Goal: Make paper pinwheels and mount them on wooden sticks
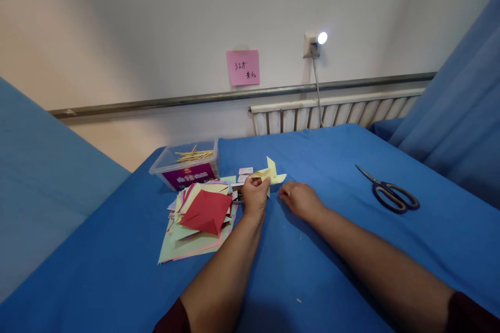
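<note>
Yellow pinwheel-shaped paper [272, 173] is gripped in the fingers of the left hand [255, 196]. The right hand [300, 199] is curled closed nearby.

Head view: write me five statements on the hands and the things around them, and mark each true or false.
1. The left hand holds the yellow folded paper. True.
2. The right hand grips the scissors. False: the scissors lie apart from it, farther to the right on the blue cloth.
3. A red sheet lies on top of the paper stack. True.
4. The thin sticks are scattered around the scissors. False: they lie in the clear box.
5. The pink note is below the metal rail. False: it is on the wall above the rail.
</note>
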Demonstrator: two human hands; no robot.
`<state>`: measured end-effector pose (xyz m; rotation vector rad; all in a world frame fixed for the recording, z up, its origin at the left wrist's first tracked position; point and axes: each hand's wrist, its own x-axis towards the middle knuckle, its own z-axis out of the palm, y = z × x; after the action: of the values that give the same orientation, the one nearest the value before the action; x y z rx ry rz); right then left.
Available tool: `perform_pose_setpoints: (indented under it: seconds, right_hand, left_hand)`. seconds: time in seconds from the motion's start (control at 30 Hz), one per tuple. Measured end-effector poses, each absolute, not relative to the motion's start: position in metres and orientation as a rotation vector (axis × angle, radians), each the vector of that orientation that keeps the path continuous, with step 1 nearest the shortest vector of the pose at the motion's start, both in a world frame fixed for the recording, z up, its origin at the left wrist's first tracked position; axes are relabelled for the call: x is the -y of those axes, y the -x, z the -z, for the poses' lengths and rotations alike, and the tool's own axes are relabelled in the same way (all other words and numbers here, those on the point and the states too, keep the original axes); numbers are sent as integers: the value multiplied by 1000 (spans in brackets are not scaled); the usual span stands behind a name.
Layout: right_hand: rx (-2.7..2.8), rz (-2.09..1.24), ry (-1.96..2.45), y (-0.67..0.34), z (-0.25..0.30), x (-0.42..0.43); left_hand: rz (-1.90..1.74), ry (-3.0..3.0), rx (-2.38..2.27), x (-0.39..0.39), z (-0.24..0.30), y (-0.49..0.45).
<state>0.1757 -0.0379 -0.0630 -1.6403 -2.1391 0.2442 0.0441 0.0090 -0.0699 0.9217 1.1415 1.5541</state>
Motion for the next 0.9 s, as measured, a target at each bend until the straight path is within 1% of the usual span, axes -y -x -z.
perform_pose_setpoints:
  seconds: [0.17, 0.27, 0.43, 0.9]
  right_hand:
    - [1560, -571, 1386, -177, 77, 24]
    - [1387, -627, 1316, -175, 82, 20]
    - [1355, -581, 1305, -176, 80, 17]
    - [1339, -581, 1334, -175, 79, 18]
  left_hand:
    - [-1533, -928, -1114, -7, 68, -46]
    - [-1493, -941, -1082, -5, 68, -49]
    - [-1466, -978, -1076, -3, 68, -53]
    - [-1455, -1001, -1054, 5, 62, -57]
